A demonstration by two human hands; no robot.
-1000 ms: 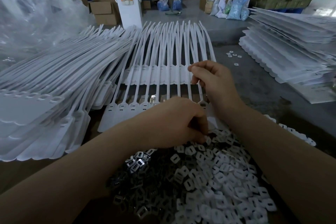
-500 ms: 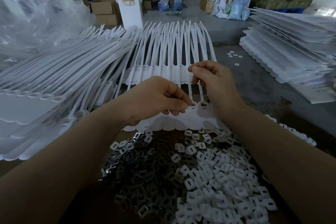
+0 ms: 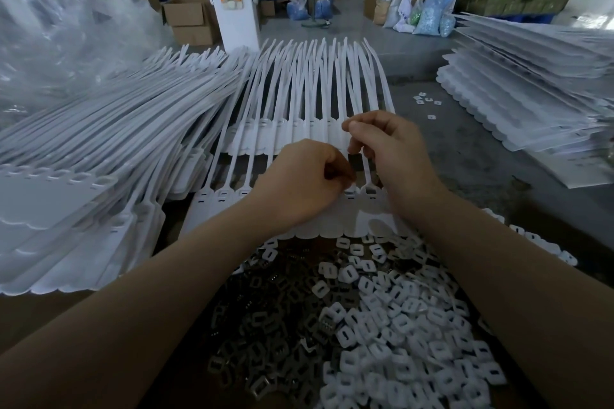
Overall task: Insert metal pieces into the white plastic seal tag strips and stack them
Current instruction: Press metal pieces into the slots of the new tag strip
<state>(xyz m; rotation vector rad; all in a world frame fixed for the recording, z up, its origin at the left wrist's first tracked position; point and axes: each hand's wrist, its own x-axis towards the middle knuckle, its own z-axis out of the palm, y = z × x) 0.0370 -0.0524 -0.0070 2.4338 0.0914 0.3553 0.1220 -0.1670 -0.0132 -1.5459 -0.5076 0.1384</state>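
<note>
A workshop with a grey concrete floor, cardboard boxes (image 3: 187,21) and filled sacks (image 3: 428,7) at the back; in front, a worktable (image 3: 471,163) seen from the head camera. The seal tag strip (image 3: 332,224) being worked lies flat in the middle of the table: a white plastic sheet of joined tags with a scalloped near edge, a row of small slotted heads, and long thin tails fanning away from the viewer. The left hand (image 3: 300,181) is curled, fingertips pinched together at one slotted head (what it pinches is hidden); the right hand (image 3: 388,151) is just beside it, fingers bent and pinching one thin tail. To the left, a sloping stack of finished strips (image 3: 76,176); to the right, well apart, another stack (image 3: 531,90). Nearest the viewer, loose on the table, a heap of dark metal pieces (image 3: 265,342) touches a heap of white plastic caps (image 3: 408,335); a few caps (image 3: 427,100) lie scattered farther off.
</note>
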